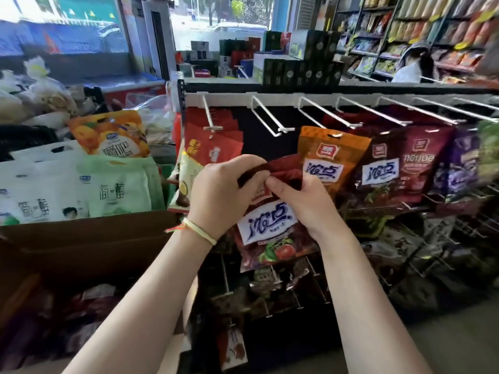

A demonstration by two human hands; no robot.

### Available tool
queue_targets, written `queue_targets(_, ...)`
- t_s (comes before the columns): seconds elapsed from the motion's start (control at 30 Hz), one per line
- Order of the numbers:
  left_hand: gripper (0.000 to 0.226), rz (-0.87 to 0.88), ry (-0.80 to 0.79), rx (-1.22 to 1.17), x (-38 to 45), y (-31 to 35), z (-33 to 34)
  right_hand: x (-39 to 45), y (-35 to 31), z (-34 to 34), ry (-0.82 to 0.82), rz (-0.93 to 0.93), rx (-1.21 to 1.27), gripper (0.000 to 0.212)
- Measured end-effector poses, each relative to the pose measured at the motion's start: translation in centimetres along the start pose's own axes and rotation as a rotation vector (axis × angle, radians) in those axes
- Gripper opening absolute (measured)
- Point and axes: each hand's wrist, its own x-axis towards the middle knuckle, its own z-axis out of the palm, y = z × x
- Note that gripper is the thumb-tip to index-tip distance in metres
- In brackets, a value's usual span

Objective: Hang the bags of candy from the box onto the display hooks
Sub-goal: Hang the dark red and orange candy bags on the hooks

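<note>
Both hands hold one dark red candy bag [272,233] with a white label and red fruit printed on it, in front of the display rack. My left hand [224,190] grips its folded top edge from the left. My right hand [299,201] pinches the same top edge from the right. Just above the bag, a white display hook [270,117] juts out bare. An orange bag [329,155] and a dark brown bag [378,171] hang on the hooks to the right. The cardboard box [89,238] stands at the left, its lower part holding dark bags [81,306].
White and green bags [81,184] and an orange bag [110,136] stand behind the box. Red bags [213,141] hang on the leftmost hook. Lower wire hooks [310,279] carry more dark bags. A person [413,63] stands by far shelves.
</note>
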Motion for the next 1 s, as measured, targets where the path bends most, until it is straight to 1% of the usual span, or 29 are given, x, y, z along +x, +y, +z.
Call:
queue_targets(0.07, 0.013, -0.069, 0.028, -0.031, 0.5, 1.0, 3.3, 0.4, 0.6, -3.4, 0.060, 0.018, 0.045, 0.006)
queue_targets(0.13, 0.014, -0.212, 0.056, -0.159, 0.9, 1.8, 6.4, 1.0, 1.6, -6.7, 0.140, 0.045, 0.112, 0.006)
queue_targets(0.17, 0.011, -0.321, 0.067, -0.267, 1.2, 2.1, 7.8, 1.3, 2.0, -8.1, 0.172, 0.058, 0.145, 0.006)
queue_targets(0.23, 0.001, -0.587, 0.067, -0.576, 2.1, 2.6, 10.3, 2.0, 2.6, -10.8, 0.218, 0.083, 0.212, 0.008)
queue_targets(0.27, 0.003, -0.686, 0.069, -0.704, 2.5, 2.8, 11.6, 2.5, 2.9, -11.9, 0.239, 0.090, 0.233, 0.009)
queue_targets(0.33, 0.010, -0.776, 0.081, -0.799, 3.5, 2.8, 14.1, 3.6, 3.1, -13.7, 0.270, 0.090, 0.240, 0.011)
queue_targets(0.47, 0.020, -0.827, 0.165, -0.819, 5.7, 3.6, 17.6, 6.1, 3.1, -16.1, 0.311, 0.043, 0.222, 0.016)
queue_targets(0.67, 0.010, -0.830, 0.278, -0.811, 7.9, 3.6, 20.0, 9.3, 3.7, -17.5, 0.365, -0.052, 0.095, 0.013)
queue_targets(0.77, 0.014, -0.829, 0.293, -0.754, 7.9, 3.0, 20.7, 10.2, 4.5, -17.3, 0.371, -0.063, 0.052, 0.012)
queue_targets(0.9, 0.018, -0.858, 0.341, -0.650, 7.4, 2.3, 21.2, 10.6, 5.5, -17.2, 0.351, -0.140, -0.062, 0.012)
queue_targets(1.0, 0.015, -0.835, 0.353, -0.604, 7.5, 1.8, 21.4, 11.0, 6.1, -16.9, 0.370, -0.169, -0.135, 0.021)
